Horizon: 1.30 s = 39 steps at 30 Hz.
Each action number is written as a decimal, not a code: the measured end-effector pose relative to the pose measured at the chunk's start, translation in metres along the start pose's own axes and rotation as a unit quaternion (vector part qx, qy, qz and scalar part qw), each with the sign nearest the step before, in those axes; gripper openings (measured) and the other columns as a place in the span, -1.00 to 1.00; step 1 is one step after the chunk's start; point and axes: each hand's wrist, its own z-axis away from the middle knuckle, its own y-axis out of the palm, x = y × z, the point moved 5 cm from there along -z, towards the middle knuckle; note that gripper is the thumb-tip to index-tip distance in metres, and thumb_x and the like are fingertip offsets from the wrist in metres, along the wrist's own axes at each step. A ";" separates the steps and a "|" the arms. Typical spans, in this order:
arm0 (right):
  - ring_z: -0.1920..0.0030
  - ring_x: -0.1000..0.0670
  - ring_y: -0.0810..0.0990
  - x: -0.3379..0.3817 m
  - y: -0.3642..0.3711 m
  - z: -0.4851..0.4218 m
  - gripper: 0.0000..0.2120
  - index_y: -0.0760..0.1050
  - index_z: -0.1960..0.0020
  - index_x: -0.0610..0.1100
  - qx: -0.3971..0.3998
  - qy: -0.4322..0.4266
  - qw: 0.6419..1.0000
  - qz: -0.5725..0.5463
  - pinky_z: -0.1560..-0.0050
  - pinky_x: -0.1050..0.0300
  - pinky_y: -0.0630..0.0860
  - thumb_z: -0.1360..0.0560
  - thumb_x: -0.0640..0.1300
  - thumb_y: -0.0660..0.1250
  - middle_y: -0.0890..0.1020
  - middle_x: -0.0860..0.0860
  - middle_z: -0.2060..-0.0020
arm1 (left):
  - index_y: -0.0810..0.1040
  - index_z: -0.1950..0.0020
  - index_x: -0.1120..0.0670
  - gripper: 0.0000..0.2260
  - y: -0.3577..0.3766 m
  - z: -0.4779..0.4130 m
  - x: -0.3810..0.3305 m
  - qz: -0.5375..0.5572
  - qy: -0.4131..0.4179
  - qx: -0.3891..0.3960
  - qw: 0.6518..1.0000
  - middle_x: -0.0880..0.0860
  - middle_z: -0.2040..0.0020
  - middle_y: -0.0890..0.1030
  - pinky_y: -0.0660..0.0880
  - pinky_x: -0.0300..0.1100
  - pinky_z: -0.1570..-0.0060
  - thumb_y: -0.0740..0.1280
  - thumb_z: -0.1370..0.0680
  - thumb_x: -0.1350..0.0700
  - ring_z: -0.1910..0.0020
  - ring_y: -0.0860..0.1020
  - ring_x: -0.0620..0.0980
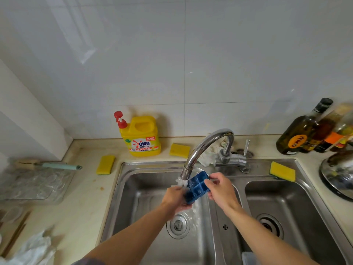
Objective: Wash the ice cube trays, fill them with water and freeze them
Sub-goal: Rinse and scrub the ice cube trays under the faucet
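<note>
Sink (152, 163): you tilt the blue tray (197, 185) under the tap (206, 142) to rinse it.
Hands: left hand (176, 197), right hand (219, 190) grip its ends.

- Ice tray (197, 185): dark blue, plain.
- Soap jug (142, 137): bright yellow, red pump, red-and-white label.
- Sponges (105, 164): yellow, all three.
- Sink (152, 167): silver-grey steel, no pattern.
- Tap (206, 146): shiny chrome.
- Wall tiles (172, 54): glossy white, thin grey grout lines.
- Counter (86, 197): cream, faint brown marks.
- Brush handle (59, 166): pale mint green.
- Bottle (298, 134): dark olive, black cap, orange label.
</note>
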 end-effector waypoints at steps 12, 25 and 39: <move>0.18 -0.02 0.70 0.008 0.003 0.002 -0.86 0.47 -0.16 -0.02 0.005 -0.002 1.000 -0.026 0.21 0.17 0.67 -0.62 -0.16 0.34 0.65 -0.05 0.04 | 0.58 -0.19 0.17 -0.81 -0.007 0.001 0.000 0.016 -0.002 0.024 1.000 0.19 -0.03 0.73 0.64 -0.08 0.16 0.31 -0.63 0.14 0.05 0.73 0.15; 0.14 -0.07 0.72 0.000 0.016 -0.002 -0.86 0.45 -0.21 -0.09 0.027 0.053 0.996 -0.060 0.26 0.21 0.64 -0.66 -0.20 0.27 0.64 -0.10 0.01 | 0.63 -0.09 0.11 -0.81 -0.023 0.001 -0.010 0.036 0.060 -0.043 0.997 0.16 0.04 0.72 0.65 -0.10 0.21 0.32 -0.64 0.02 0.20 0.72 0.07; 0.21 -0.09 0.68 0.003 0.039 0.000 -0.82 0.49 -0.03 -0.08 0.081 0.072 0.993 -0.055 0.12 -0.04 0.70 -0.63 -0.34 0.23 0.65 -0.16 0.07 | 0.60 -0.07 -0.04 -0.91 -0.049 0.015 -0.040 -0.064 0.217 -0.107 0.968 0.05 0.02 0.70 0.65 -0.18 0.15 0.31 -0.66 0.01 0.03 0.68 -0.01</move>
